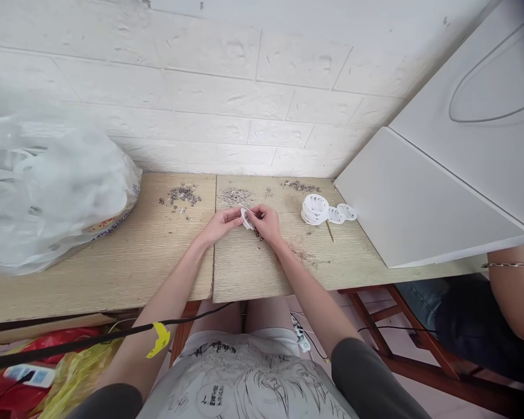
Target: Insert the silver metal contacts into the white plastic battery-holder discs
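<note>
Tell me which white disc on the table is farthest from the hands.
The rightmost disc, beside the white panel. The next disc lies between it and the disc stack, which is nearest the right hand.

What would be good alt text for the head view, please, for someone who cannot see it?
A person's left hand holds a small white piece while the right hand pinches what looks like a thin stick beside it, over a wooden table. Small metallic-looking bits lie beyond; white discs are stacked to the right, a plastic bag to the left.
</note>
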Demonstrator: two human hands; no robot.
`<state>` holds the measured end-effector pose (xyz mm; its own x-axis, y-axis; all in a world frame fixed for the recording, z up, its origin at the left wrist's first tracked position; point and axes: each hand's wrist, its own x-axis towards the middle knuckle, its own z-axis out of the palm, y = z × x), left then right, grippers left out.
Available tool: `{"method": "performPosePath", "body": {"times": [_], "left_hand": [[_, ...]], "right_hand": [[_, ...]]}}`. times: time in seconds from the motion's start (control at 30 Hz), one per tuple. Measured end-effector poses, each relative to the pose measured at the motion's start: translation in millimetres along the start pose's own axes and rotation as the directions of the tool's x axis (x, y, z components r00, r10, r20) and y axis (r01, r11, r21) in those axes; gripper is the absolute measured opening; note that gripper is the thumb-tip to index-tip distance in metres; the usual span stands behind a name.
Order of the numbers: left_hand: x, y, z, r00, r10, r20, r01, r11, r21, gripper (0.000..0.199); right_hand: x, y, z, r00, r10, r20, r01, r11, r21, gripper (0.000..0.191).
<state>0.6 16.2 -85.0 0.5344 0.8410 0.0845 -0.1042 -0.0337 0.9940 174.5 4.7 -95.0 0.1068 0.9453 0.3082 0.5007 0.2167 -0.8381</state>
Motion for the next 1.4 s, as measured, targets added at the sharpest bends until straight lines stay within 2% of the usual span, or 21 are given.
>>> {"method": "performPosePath", "body": {"times": [0.3, 0.57, 0.7, 0.83, 0.93, 1.1, 1.23, 1.4], "left_hand": [[-2.7, 1.9, -1.2, 0.999, 0.038, -0.027, -0.037, 0.999, 0.032, 0.057], [-3.7, 4.4, -0.7, 0.999, 0.043, -0.030, -0.042, 0.999, 0.033, 0.053], [-4.6, 7.3, 1.1, 0.999, 0.030, -0.032, -0.028, 0.999, 0.039, 0.053], [-4.5, 6.3, -0.3, 0.999, 0.020, -0.039, -0.019, 0.999, 0.030, 0.055], [-4.7, 4.5, -2.5, 1.000, 0.011, 0.000, -0.011, 1.000, 0.021, 0.054], [-3.5, -0.8, -4.5, 1.000, -0.007, 0.015, 0.007, 1.000, -0.019, 0.051], [-1.7, -4.2, -4.0, 1.000, -0.006, 0.004, 0.006, 0.999, -0.051, 0.050], [-4.3, 1.4, -0.9, 1.000, -0.004, -0.019, 0.004, 1.000, 0.005, 0.050]], "right_hand": [[-1.3, 1.6, -3.4, 0.997, -0.080, 0.019, 0.079, 0.996, 0.033, 0.022], [-3.8, -4.1, -5.9, 0.982, -0.177, 0.060, 0.183, 0.978, -0.099, 0.024], [-4.8, -5.4, -6.4, 0.974, -0.215, 0.063, 0.221, 0.969, -0.113, 0.025], [-4.7, -4.7, -5.6, 0.987, -0.159, 0.033, 0.160, 0.986, -0.050, 0.022], [-5.0, -4.4, -5.0, 0.996, -0.085, 0.009, 0.085, 0.996, 0.042, 0.021], [-6.0, -5.9, -5.9, 0.999, -0.028, 0.017, 0.026, 0.993, 0.113, 0.022], [-5.4, -6.0, -6.8, 0.999, -0.037, 0.036, 0.033, 0.994, 0.108, 0.018], [-3.7, -5.0, -6.5, 0.997, -0.067, 0.039, 0.063, 0.994, 0.094, 0.015]]}}
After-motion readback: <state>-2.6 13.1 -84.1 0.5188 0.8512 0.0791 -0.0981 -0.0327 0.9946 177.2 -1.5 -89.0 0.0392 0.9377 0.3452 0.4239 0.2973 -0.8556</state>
